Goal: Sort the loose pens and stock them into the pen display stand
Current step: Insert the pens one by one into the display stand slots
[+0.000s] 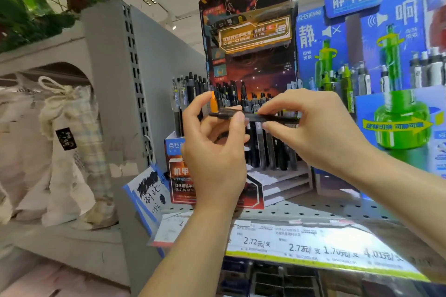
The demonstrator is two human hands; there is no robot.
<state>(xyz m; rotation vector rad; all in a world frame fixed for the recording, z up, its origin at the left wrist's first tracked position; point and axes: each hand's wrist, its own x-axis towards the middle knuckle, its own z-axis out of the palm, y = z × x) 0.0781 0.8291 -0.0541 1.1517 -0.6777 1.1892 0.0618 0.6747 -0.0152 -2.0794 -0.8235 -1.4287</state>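
A black pen [253, 117] lies level in front of the pen display stand [282, 181], held at both ends. My left hand [214, 149] pinches its left end between thumb and fingers. My right hand [311, 128] pinches its right part with thumb and forefinger. The stand is a red and black cardboard box with a tall printed back card [248, 19]. Several black pens [226, 94] stand upright in its rows, and one orange-capped pen [213, 101] stands just behind my left thumb. My hands hide the middle rows.
A blue display [395, 60] with green and white pens stands right of the stand. Both sit on a perforated shelf [313, 210] with price labels [313, 246] along its edge. A grey upright panel [115, 84] and cloth bags [70, 147] are at left.
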